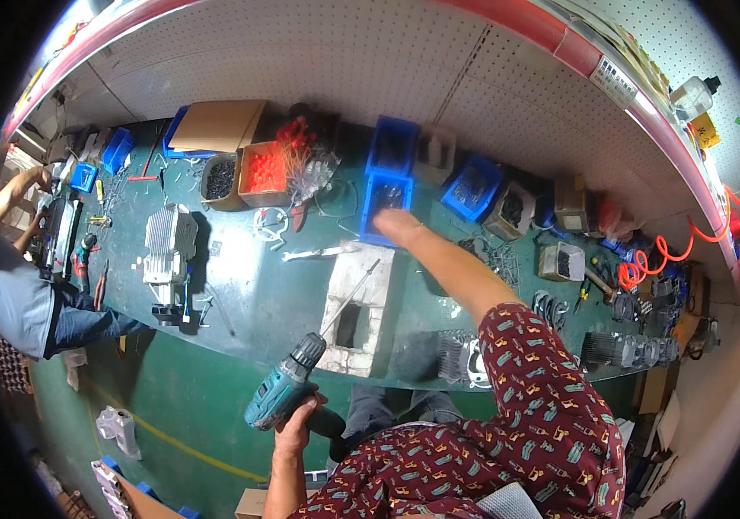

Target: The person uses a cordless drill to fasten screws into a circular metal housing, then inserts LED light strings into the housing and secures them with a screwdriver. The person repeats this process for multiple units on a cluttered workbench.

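Our left hand point(298, 417) grips a drill point(277, 394); our right hand point(398, 227) is in a blue bin point(366, 212)

Nearest us, at 7 o'clock, we have the left hand wrapped around the handle of the teal-and-black drill. Its long bit point(345, 307) slants toward 1 o'clock, crossing in front of a pale block point(373, 285) on the green bench point(240, 290); we cannot tell whether they touch. Beyond the block, near 12 o'clock, our right hand reaches down into the blue bin; its fingers are hidden, so we cannot tell whether they are open or closed. A grey metal housing point(171, 235) stands at 9 o'clock, with a co-worker point(20, 281) farther out that way. Toward the wall, a box of orange-red parts point(264, 169) sits at 10 o'clock.
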